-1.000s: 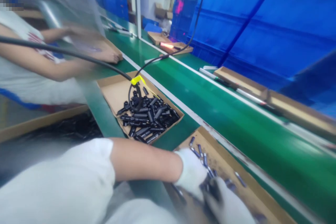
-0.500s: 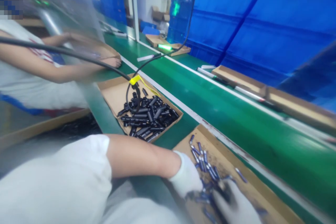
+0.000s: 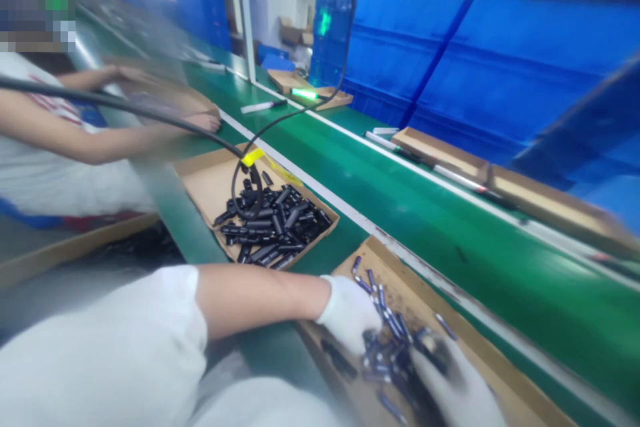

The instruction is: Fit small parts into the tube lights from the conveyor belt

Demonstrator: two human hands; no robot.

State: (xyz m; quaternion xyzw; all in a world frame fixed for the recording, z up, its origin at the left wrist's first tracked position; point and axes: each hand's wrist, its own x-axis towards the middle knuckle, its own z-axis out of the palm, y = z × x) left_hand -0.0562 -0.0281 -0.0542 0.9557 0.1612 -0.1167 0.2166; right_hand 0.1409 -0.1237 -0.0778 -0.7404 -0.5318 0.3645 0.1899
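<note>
Lying loose between my two hands, the small dark cylinders (image 3: 394, 325) spread at odd angles over the middle of the near cardboard tray (image 3: 427, 297), one of them set apart by the far wall. From my end I judge the handling unfinished: plenty of pieces are scattered, none in rows, and how many are already dealt with I cannot tell.

My left hand (image 3: 350, 313), gloved, has its fingertips at the edge of the pile; whether they pinch a piece I cannot make out. My right hand (image 3: 457, 377), gloved and blurred, curls at the opposite side, with something dark by its thumb, perhaps a held part, perhaps a stain. The hands are apart. A black piece (image 3: 340, 359) lies just beside the left one.

Farther out, a second tray (image 3: 195, 177) carries a jumbled heap of black tubes (image 3: 280, 220), touched by neither hand, under a looped cable (image 3: 165, 112) with a yellow tag (image 3: 253, 157). Beyond runs the green belt (image 3: 390, 167); leftward I see a co-worker's hand (image 3: 205, 121).
</note>
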